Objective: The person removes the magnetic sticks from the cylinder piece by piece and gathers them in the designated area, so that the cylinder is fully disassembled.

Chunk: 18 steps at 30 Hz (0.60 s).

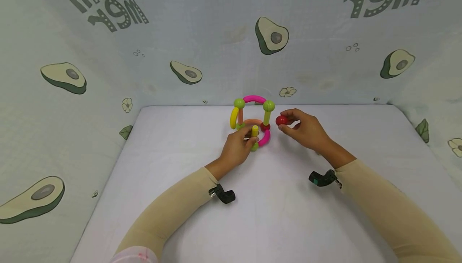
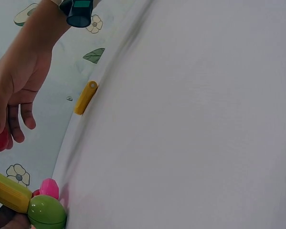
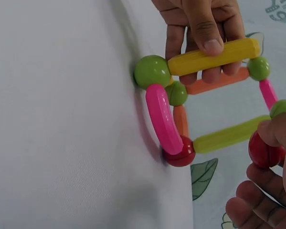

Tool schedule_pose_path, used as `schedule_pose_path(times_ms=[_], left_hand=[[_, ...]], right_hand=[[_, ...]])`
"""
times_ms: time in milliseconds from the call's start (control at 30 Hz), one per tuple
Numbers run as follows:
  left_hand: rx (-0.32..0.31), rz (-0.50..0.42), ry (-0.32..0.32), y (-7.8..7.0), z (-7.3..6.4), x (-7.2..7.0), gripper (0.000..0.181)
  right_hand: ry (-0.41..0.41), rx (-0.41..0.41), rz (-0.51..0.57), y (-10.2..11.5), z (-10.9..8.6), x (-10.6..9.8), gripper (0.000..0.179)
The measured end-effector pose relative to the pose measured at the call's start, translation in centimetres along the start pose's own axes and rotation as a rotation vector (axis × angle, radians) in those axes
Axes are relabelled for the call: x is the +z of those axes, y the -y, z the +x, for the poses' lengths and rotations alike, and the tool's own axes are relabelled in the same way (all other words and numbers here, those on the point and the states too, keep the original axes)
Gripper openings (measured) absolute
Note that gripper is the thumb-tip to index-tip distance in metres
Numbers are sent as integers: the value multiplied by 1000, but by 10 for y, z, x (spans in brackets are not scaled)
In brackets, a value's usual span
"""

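My left hand (image 1: 235, 147) pinches an upright yellow stick (image 3: 214, 56) between thumb and fingers. The stick's lower end meets a green ball (image 3: 152, 71) at the near corner of a magnetic stick-and-ball frame. From that ball a curved pink stick (image 3: 163, 119) runs to a red corner ball (image 3: 179, 152). My right hand (image 1: 306, 130) pinches a loose red ball (image 1: 281, 120) just right of the frame. Green balls top the frame's far posts, joined by a pink arc (image 1: 254, 98); a yellow arc (image 1: 234, 118) hangs at the left side.
Another yellow stick (image 2: 86, 98) lies on the white table (image 1: 274, 215), mostly hidden behind my right wrist in the head view. An avocado-print cloth (image 1: 231, 42) rises behind the table's far edge. Black wrist cameras (image 1: 223, 195) sit on both sleeves.
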<state>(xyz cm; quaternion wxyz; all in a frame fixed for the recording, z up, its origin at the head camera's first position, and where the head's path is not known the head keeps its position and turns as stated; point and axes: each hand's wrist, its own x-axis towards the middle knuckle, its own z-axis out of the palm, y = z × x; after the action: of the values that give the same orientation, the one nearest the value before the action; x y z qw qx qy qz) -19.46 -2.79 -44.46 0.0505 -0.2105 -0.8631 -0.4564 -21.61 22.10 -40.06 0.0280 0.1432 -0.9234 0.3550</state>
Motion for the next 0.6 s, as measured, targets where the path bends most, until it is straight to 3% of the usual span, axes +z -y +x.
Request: schedule_pose_path(times_ms=[600], left_hand=[[4, -10, -4, 1, 0, 1, 38]], right_hand=[[4, 94, -51, -18, 20, 0, 50]])
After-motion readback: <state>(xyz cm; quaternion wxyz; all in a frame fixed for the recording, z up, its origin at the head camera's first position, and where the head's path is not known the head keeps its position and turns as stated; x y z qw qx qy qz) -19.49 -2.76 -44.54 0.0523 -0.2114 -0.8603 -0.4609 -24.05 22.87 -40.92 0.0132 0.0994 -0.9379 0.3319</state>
